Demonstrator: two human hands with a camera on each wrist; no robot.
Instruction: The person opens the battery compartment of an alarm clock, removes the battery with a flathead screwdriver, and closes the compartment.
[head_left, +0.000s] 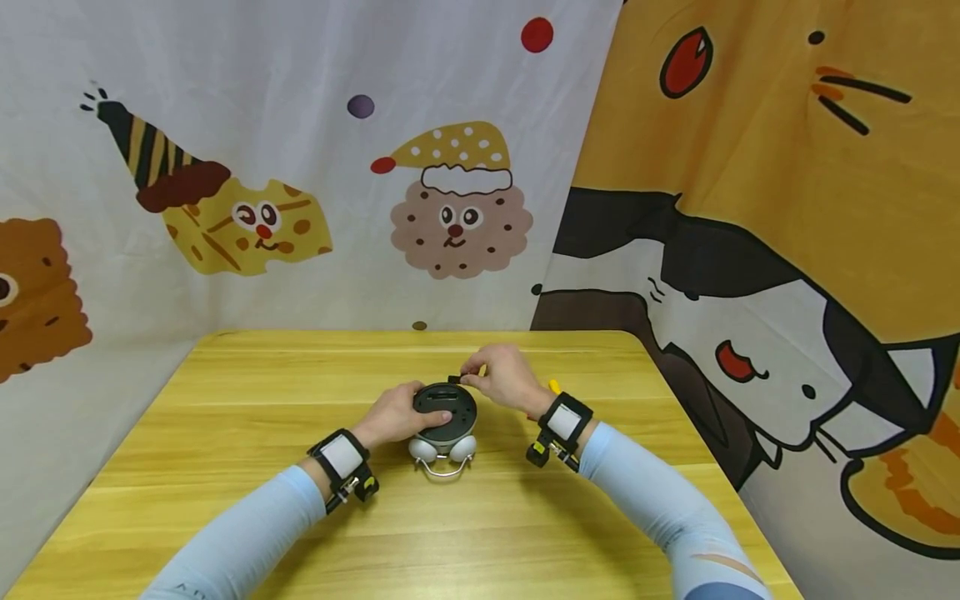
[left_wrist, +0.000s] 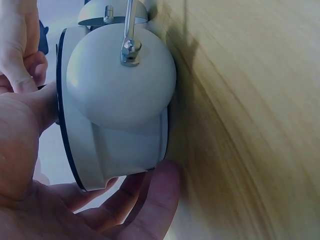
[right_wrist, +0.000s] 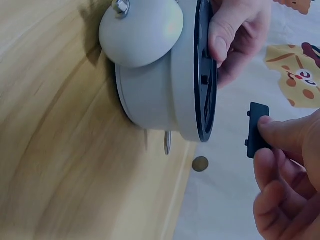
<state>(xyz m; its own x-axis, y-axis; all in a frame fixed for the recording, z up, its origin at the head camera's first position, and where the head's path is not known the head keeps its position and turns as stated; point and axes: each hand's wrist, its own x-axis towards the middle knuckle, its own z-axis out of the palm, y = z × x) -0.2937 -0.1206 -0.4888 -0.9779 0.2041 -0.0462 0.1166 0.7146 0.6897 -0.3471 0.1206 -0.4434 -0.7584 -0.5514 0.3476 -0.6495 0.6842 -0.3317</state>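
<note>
A white twin-bell alarm clock point(head_left: 467, 427) lies face down on the table, its black back point(head_left: 452, 398) facing up and its bells and wire handle toward me. My left hand point(head_left: 393, 414) grips it from the left: the thumb lies on the back, and in the left wrist view the fingers point(left_wrist: 155, 200) curl round the white casing point(left_wrist: 132, 145). My right hand point(head_left: 506, 379) pinches a small black battery cover point(right_wrist: 258, 131) between thumb and fingers. The cover has small tabs along one edge and is apart from the clock, just beyond its far edge.
The wooden table point(head_left: 300, 517) ends at a printed cloth point(head_left: 300, 300) hanging behind and to the right. Something with a yellow end point(head_left: 555, 386) lies behind my right wrist, mostly hidden. A metal foot point(right_wrist: 168, 142) sticks out from the clock's casing.
</note>
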